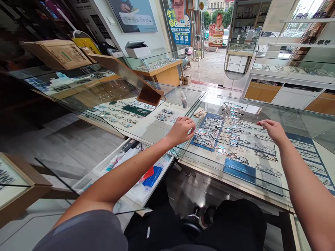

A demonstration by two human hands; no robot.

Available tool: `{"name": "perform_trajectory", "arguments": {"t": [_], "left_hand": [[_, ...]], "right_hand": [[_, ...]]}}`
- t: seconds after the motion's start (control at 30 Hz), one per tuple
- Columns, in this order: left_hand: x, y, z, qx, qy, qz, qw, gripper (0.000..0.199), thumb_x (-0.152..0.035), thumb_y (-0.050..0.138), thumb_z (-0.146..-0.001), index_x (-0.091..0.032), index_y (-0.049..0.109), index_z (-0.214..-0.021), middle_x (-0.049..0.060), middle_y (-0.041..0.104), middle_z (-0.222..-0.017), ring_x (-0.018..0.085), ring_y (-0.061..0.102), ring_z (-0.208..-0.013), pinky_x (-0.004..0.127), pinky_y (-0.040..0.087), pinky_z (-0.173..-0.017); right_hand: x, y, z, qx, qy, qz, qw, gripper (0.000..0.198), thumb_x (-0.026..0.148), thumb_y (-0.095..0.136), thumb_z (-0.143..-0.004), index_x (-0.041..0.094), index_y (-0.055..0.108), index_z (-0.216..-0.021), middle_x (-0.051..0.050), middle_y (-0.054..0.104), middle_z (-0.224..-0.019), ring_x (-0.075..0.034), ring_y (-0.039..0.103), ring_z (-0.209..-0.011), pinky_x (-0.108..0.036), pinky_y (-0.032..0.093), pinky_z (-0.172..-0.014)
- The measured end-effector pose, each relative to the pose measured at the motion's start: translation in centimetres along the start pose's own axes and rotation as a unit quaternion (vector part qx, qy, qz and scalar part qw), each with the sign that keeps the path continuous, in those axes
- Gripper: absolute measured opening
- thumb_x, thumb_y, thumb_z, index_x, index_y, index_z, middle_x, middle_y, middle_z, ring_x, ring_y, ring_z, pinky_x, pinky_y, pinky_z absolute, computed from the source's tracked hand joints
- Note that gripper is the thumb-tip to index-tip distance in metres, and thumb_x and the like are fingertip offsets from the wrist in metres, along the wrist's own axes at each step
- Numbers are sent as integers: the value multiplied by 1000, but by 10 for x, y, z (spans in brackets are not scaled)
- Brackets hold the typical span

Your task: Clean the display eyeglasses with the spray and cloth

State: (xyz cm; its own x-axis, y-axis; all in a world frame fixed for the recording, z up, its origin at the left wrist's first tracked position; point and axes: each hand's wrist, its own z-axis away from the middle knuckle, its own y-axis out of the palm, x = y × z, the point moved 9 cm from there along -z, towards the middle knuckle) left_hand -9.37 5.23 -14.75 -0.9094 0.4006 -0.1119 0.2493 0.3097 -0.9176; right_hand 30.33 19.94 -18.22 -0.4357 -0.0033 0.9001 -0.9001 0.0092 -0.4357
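My left hand (183, 130) is held above the left edge of a glass display counter (201, 158), its fingers curled together. Anything in its fingertips is too small or confused with the frames behind to make out. Across the counter, my right hand (273, 130) has thumb and fingers pinched together; I cannot make out what is in them. Between and below the hands lie rows of eyeglasses (242, 159), several on dark blue mats (239, 169). More eyeglasses (265, 169) lie below my right hand. A folded beige cloth (199, 112) rests near the counter's far left corner.
A white spray bottle (184, 100) and a tilted brown wooden stand (149, 94) are on the left counter. A drawer (141, 195) stands pulled out at my left, with papers inside. Beyond are a cardboard box (59, 54) and an oval mirror (237, 62).
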Motion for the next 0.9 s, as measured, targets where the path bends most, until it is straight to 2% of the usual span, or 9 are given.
{"name": "perform_trajectory", "arguments": {"t": [0.53,0.73,0.9], "left_hand": [[4,-4,0,37,-17,29,999,6,-20,62,-85,-22,65,-80,5,79,-106,30,64,-113,47,44,-97],[8,-4,-3,53,-34,24,998,7,-22,64,-82,-22,65,-75,5,76,-89,29,63,-100,49,44,-97],[11,-1,-12,63,-38,43,996,5,-22,67,-81,-23,65,-76,4,79,-93,30,63,-104,48,44,-96]], "right_hand": [[-11,-3,-10,0,-25,19,1000,18,42,70,-82,27,80,-79,-6,81,-100,-30,69,-108,-43,54,-98],[-9,-2,-8,-6,-20,19,1000,18,38,67,-85,28,79,-77,-6,81,-100,-31,70,-109,-45,55,-99],[-6,-2,-7,2,-24,21,999,17,39,68,-84,28,79,-77,-6,81,-99,-31,70,-108,-45,55,-98]]}}
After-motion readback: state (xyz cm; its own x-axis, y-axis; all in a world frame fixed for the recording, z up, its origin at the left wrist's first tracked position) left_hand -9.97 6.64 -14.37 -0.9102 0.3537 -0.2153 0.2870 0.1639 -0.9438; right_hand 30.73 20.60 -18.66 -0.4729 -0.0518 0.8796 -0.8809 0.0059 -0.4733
